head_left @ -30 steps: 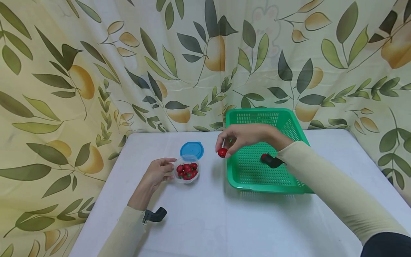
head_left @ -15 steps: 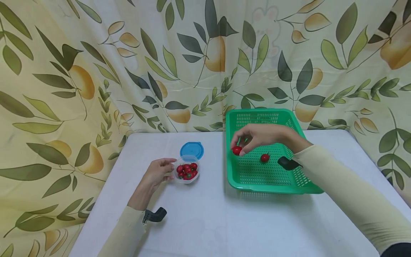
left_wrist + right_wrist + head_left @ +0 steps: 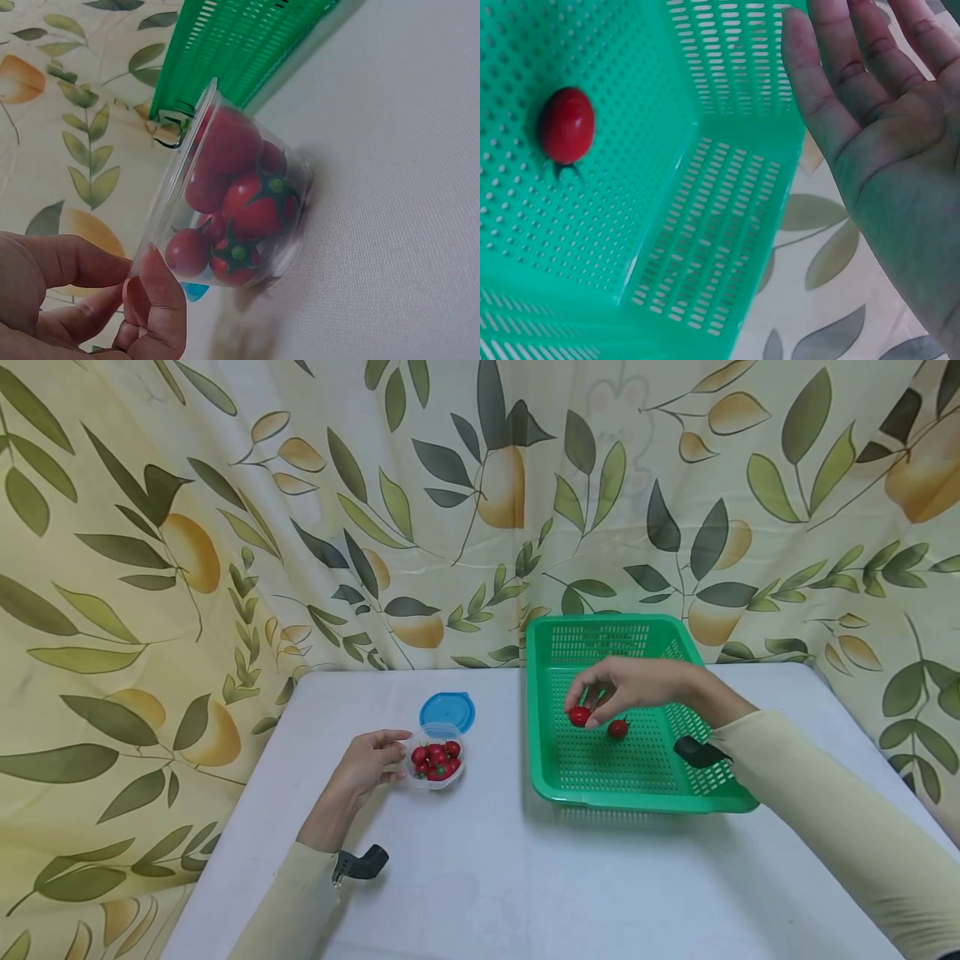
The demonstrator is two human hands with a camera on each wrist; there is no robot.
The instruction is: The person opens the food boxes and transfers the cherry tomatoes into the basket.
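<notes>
My left hand pinches the rim of a small clear plastic container between thumb and fingers. Several red cherry tomatoes with green stems fill it. Over the left part of a green plastic basket, my right hand holds one cherry tomato by its fingertips. Another tomato lies on the basket's perforated floor, just right of the held one in the head view. The right wrist view shows the right palm and fingers, but the held tomato is out of that frame.
A round blue lid lies on the white-covered table behind the container. Behind the table hangs a curtain printed with fruit and leaves. The basket's raised walls surround the area below my right hand.
My right hand has carried its tomato rightward, from beside the basket's left rim to over its inside. The tomato on the basket floor came into full view. My left hand stays put.
</notes>
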